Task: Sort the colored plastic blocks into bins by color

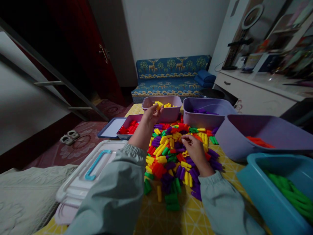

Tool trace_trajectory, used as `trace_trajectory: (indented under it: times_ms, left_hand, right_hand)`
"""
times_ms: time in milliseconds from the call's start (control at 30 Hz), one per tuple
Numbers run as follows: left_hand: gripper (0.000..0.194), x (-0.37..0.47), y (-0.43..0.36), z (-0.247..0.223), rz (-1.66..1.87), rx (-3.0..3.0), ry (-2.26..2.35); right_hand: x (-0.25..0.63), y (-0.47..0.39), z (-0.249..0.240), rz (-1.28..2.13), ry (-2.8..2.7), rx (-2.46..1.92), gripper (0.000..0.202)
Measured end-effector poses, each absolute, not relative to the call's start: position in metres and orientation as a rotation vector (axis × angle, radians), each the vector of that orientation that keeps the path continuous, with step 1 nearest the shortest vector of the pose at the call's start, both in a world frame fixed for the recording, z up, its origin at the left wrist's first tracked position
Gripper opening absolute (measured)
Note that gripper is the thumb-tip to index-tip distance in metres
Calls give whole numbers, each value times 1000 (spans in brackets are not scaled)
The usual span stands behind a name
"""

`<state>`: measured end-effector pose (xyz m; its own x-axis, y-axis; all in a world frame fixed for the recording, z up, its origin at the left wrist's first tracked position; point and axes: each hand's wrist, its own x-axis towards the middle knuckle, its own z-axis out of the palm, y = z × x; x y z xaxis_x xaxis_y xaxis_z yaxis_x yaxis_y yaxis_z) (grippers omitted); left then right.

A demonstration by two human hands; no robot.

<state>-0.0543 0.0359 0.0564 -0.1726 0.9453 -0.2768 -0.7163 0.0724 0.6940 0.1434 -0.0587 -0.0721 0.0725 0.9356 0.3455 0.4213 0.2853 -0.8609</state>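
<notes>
A large heap of red, yellow, green and purple plastic pieces (163, 147) lies on the yellow patterned tablecloth (195, 217). My left hand (153, 114) is raised at the near edge of a pale purple bin (171, 114) holding yellow pieces, its fingers closed on a yellow piece (158, 106). Over the right part of the heap, my right hand (194, 148) has thumb and fingertips drawn together beside yellow pieces; whether something small is between them is hidden.
Purple pieces fill part of a second bin (207, 119); red ones lie in a small tray (122, 134) and a large bin (234, 143). A teal bin (259, 182) holds green pieces. Lidded box (80, 176) at left; sofa (168, 85) behind.
</notes>
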Motion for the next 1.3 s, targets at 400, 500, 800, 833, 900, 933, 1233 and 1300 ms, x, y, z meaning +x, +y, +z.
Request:
trace_trajectory:
  times_ms: [400,500,800,833,900,933,1233,1300]
  left_hand:
    - [35,-52,27,42,1385,441,946]
    - [35,-52,-11,12,1307,920,1141]
    - [36,-46,-78,-53,927,1965,1845]
    - [30,-45,-78,-54,941,1976,1828]
    - [21,-46,-76,-56,987,1986,1785]
    - [18,-47,-75,-57,1017,1975,1765]
    - [33,-52,-72,-62,1248,1662,1638]
    - [31,-52,-71,-63,1193,1694,1637]
  right_hand:
    - [146,-57,-76,630,-1537,-1321,20]
    - [146,-57,-77,630,-1550,-1317,20]
    - [144,-59,-77,584,-1572,-1333,21]
    - [144,-60,-76,583,-1574,-1335,21]
    - [144,-60,-76,584,-1577,-1341,20]
    - [144,-60,-76,581,-1579,-1342,20]
    - [144,-58,-77,533,-1683,-1362,22]
    - [143,-58,-75,495,-1753,-1391,30]
